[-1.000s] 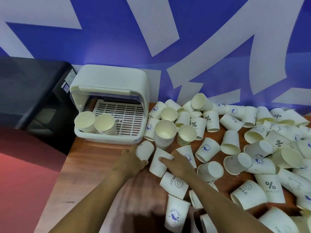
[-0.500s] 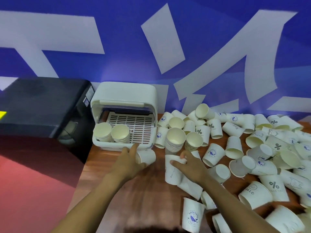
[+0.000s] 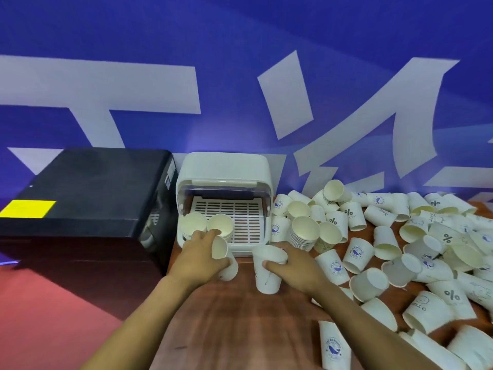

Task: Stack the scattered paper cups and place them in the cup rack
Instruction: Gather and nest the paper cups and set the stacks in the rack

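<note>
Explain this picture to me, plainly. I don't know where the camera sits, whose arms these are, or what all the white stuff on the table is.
No machine here: the camera is worn on a person's head, looking forward and down, so the two bare arms are that person's own. The left hand holds one paper cup in its grip, tipped on its side. The right hand holds another cup upright. Both are in front of the white cup rack, whose lid is up, with two stacks of cups already inside. To the right, many loose cups lie scattered on the brown table, and one further stack stands by the rack. The black box on the left is unrelated.
</note>
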Demonstrator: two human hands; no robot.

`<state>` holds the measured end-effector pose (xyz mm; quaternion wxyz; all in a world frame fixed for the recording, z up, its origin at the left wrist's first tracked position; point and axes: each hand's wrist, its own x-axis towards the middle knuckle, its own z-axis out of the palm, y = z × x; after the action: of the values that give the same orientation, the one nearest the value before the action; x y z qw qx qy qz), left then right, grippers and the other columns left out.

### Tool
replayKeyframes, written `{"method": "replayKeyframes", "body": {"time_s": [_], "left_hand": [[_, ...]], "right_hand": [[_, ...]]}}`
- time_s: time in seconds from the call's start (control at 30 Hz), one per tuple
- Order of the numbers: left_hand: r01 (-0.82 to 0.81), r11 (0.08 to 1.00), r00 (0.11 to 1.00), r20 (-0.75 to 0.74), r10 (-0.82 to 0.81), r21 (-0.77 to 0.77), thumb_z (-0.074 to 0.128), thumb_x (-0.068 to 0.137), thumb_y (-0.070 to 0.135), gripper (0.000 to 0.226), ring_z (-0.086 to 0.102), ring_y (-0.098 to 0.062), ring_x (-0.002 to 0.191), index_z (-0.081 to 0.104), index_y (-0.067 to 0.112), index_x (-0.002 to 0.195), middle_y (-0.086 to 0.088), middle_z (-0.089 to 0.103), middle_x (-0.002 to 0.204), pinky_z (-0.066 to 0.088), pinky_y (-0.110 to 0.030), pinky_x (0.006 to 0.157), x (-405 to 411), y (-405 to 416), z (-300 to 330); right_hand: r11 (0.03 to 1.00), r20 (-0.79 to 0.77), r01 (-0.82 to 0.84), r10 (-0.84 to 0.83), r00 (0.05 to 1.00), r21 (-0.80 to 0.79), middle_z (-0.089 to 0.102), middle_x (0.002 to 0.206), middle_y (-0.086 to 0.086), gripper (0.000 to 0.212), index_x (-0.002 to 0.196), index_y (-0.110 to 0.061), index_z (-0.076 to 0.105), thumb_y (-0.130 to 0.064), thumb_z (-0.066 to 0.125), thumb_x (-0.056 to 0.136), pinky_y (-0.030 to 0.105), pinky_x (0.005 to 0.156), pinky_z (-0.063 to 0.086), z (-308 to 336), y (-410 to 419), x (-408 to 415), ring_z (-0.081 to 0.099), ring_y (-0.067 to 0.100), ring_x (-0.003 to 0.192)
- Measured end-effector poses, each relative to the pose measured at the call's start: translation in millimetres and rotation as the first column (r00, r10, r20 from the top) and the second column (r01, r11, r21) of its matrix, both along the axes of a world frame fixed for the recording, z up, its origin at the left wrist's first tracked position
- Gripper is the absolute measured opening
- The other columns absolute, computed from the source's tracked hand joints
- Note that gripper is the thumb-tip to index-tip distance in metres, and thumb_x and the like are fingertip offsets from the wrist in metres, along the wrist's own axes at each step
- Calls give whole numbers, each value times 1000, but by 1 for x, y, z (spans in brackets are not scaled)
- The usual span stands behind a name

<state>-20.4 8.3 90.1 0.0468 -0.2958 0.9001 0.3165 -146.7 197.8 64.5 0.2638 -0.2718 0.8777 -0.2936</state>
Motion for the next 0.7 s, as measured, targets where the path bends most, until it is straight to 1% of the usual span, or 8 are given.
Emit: {"method": "replayKeyframes", "body": {"time_s": [0.1, 0.2, 0.27, 0.33, 0.43, 0.53, 0.63, 0.7], "left_hand": [[2, 1000, 999, -52, -3, -17, 66, 82, 42, 67, 37, -28, 125, 35, 30, 141, -2, 37, 137, 35, -37, 103, 7, -17, 5], [19, 999, 998, -62, -22, -41, 64, 82, 43, 67, 35, -27, 125, 35, 31, 141, 0, 37, 138, 36, -37, 102, 14, -30, 5], [51, 994, 998, -42, -55, -98, 63, 82, 45, 66, 36, -26, 124, 35, 31, 141, 0, 36, 138, 39, -38, 102, 19, -37, 4], [73, 984, 996, -39, -80, -164, 63, 82, 46, 65, 37, -25, 123, 35, 31, 139, 2, 35, 138, 41, -38, 99, 21, -45, 6], [90, 965, 991, -76, -112, -247, 63, 81, 47, 65, 37, -23, 123, 36, 32, 138, 2, 36, 137, 43, -37, 96, 19, -61, 11], [74, 971, 985, -136, -107, -226, 64, 81, 47, 67, 37, -23, 123, 36, 32, 139, 2, 36, 136, 42, -37, 99, 13, -76, 17], [58, 965, 980, -168, -104, -257, 65, 80, 48, 70, 36, -22, 124, 36, 32, 141, 3, 37, 137, 41, -34, 99, 4, -87, 19], [43, 964, 978, -188, -95, -261, 64, 80, 48, 69, 36, -21, 125, 35, 32, 141, 4, 36, 138, 42, -33, 99, -2, -93, 18]], "right_hand": [[999, -29, 25, -24, 999, 38, 61, 119, -8, 49, 121, -30, 48, -52, 62, 80, 33, 86, 48, 4, -19, 5, 58, 13, 105], [999, -70, 43, -43, 997, 10, 61, 114, -11, 51, 119, -31, 47, -51, 66, 76, 30, 79, 46, 9, -34, 14, 58, 12, 100], [999, -86, 52, -52, 995, -1, 59, 112, -10, 54, 119, -30, 46, -50, 68, 75, 28, 74, 43, 10, -43, 19, 56, 12, 98], [999, -88, 47, -48, 995, -14, 58, 112, -11, 56, 119, -29, 45, -49, 70, 73, 27, 73, 42, 11, -53, 23, 55, 11, 97], [998, -99, 49, -54, 994, -48, 57, 112, -13, 62, 118, -33, 43, -53, 70, 67, 31, 80, 47, 12, -69, 23, 56, 10, 100], [992, -93, 69, -79, 993, -108, 54, 115, -11, 67, 120, -33, 39, -50, 72, 63, 35, 88, 47, 13, -85, 20, 54, 11, 104], [986, -91, 66, -80, 993, -155, 51, 121, -7, 73, 123, -32, 38, -49, 75, 63, 33, 91, 47, 12, -99, 15, 52, 12, 108], [985, -102, 52, -70, 992, -165, 49, 125, -5, 72, 126, -29, 39, -44, 76, 66, 30, 93, 44, 11, -109, 9, 49, 13, 111]]}}
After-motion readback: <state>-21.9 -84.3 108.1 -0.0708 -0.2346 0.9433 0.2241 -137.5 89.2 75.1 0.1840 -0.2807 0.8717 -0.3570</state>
